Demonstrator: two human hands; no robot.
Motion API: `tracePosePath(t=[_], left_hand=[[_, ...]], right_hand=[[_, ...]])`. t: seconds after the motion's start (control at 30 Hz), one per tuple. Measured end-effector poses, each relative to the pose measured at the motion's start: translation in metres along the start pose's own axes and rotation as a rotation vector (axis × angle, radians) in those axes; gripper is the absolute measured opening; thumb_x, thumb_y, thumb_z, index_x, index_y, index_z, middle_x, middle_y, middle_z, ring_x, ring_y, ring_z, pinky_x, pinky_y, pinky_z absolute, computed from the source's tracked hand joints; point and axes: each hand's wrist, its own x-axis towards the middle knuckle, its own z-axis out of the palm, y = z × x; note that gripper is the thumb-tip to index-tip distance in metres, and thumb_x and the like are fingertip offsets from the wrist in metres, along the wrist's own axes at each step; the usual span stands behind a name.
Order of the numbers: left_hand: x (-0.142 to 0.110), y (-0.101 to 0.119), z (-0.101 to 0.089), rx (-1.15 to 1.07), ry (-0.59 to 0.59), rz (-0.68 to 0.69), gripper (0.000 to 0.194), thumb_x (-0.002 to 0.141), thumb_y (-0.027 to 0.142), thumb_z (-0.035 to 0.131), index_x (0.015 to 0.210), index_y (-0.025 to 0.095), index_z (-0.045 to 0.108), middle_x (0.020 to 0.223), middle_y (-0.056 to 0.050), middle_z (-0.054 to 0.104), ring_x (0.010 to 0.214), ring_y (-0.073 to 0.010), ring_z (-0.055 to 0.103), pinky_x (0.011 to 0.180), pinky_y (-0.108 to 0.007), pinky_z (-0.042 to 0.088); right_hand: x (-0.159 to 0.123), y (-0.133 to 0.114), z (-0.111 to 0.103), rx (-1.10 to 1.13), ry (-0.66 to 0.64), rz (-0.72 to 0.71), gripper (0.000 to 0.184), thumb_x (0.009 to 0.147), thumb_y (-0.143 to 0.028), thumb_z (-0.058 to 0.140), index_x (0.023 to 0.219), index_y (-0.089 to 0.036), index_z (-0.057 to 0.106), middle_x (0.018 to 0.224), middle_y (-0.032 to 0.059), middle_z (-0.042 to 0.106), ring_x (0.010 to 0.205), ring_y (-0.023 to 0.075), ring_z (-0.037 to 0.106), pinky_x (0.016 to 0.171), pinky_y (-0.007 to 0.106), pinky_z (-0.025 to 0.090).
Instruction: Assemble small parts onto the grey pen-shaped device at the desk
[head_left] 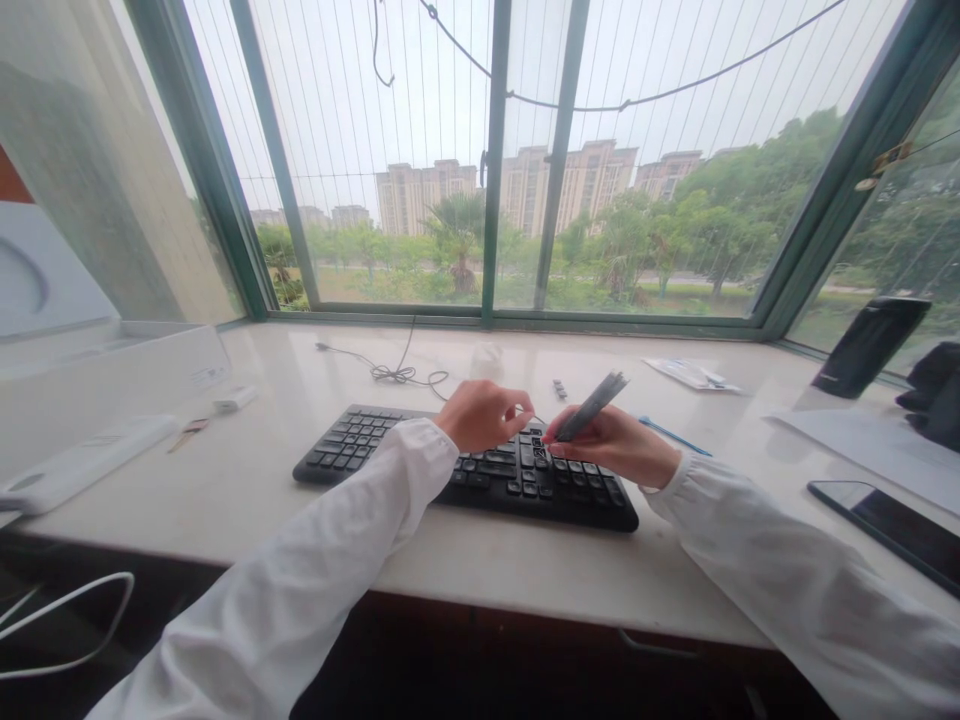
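Observation:
A black keyboard lies on the pale counter in front of me. My left hand hovers over its middle keys with the fingers curled and pinched together near one key; what they hold is too small to make out. My right hand rests over the right part of the keyboard and grips a dark pen-like tool, its tip pointing down at the keys by my left fingers. White sleeves cover both arms.
A tangled cable lies behind the keyboard. White boxes sit at the left, a small white item near them. A phone, a dark speaker, papers and a blue pen are at the right. Windows ahead.

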Motion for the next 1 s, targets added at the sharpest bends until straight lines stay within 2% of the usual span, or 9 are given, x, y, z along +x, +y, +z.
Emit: tracePosePath(t=[0.13, 0.5, 0.8, 1.0], left_hand=[[0.0, 0.0, -0.001, 0.002, 0.003, 0.003, 0.02, 0.087, 0.034, 0.055, 0.092, 0.025, 0.072, 0.072, 0.001, 0.07, 0.063, -0.0147, 0.061, 0.066, -0.028, 0.042], [0.0, 0.002, -0.003, 0.005, -0.015, 0.022, 0.021, 0.087, 0.033, 0.053, 0.093, 0.025, 0.072, 0.073, 0.001, 0.07, 0.065, -0.0155, 0.062, 0.066, -0.028, 0.043], [0.0, 0.002, -0.003, 0.011, -0.005, 0.027, 0.022, 0.088, 0.034, 0.052, 0.093, 0.027, 0.072, 0.073, 0.001, 0.071, 0.065, -0.0151, 0.062, 0.067, -0.028, 0.044], [0.0, 0.002, -0.003, 0.023, -0.012, 0.031, 0.022, 0.088, 0.035, 0.052, 0.093, 0.027, 0.072, 0.072, 0.001, 0.07, 0.064, -0.0146, 0.062, 0.064, -0.027, 0.042]], right_hand=[[-0.001, -0.003, 0.005, 0.098, 0.006, 0.018, 0.05, 0.06, -0.047, 0.082, 0.091, -0.017, 0.058, 0.088, 0.0069, 0.071, 0.09, 0.0239, 0.068, 0.088, 0.041, 0.053], [-0.002, -0.001, -0.005, 0.082, -0.08, 0.027, 0.046, 0.061, -0.049, 0.081, 0.083, -0.018, 0.055, 0.092, 0.0076, 0.072, 0.098, 0.025, 0.068, 0.09, 0.045, 0.053], [-0.006, 0.001, -0.005, -0.043, -0.077, -0.087, 0.035, 0.068, -0.043, 0.077, 0.083, -0.018, 0.058, 0.098, 0.0091, 0.073, 0.097, 0.0258, 0.068, 0.086, 0.046, 0.054], [-0.009, -0.008, -0.004, -0.259, -0.051, -0.167, 0.031, 0.071, -0.043, 0.074, 0.088, -0.018, 0.066, 0.092, 0.0081, 0.074, 0.088, 0.0222, 0.069, 0.081, 0.036, 0.055]])
